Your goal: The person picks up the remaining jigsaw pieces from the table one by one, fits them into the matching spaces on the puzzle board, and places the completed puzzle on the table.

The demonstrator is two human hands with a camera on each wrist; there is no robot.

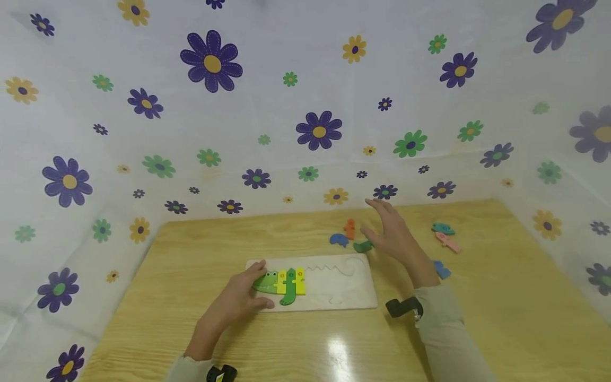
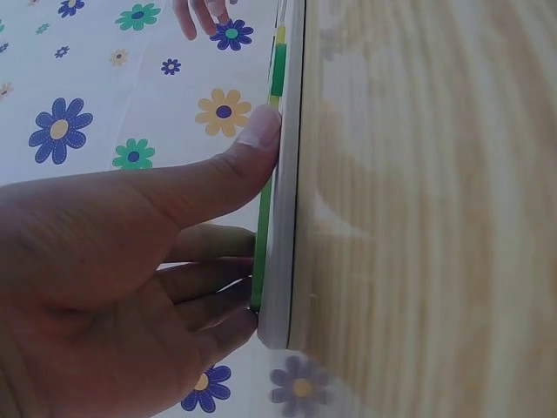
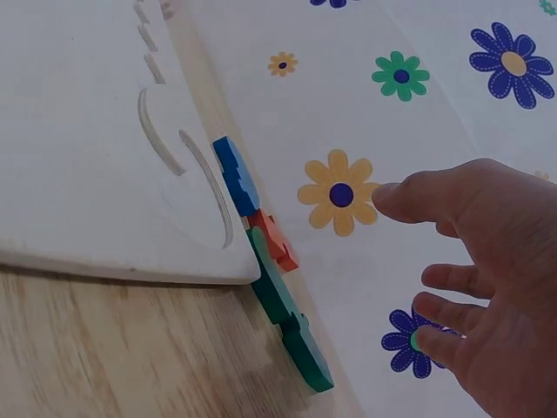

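Note:
A pale wooden puzzle board (image 1: pixel 334 286) lies on the table with a green crocodile head (image 1: pixel 268 281), yellow pieces (image 1: pixel 300 281) and a green leg piece (image 1: pixel 289 286) set in its left half. Curved and zigzag outlines show on its bare right part. My left hand (image 1: pixel 234 298) rests on the board's left end, thumb and fingertips touching it around the head. My right hand (image 1: pixel 395 237) hovers over the table behind the board's right corner, fingers spread and holding nothing. Just left of it lies a dark green piece (image 1: pixel 363 246), near a blue piece (image 1: pixel 339 240) and an orange piece (image 1: pixel 350 228).
Farther right on the wooden table (image 1: pixel 501 297) lie a teal piece (image 1: pixel 443 228), a pink piece (image 1: pixel 448 243) and another blue piece (image 1: pixel 441 269), partly behind my right forearm. A white flowered cloth (image 1: pixel 267 106) stands around the back and sides.

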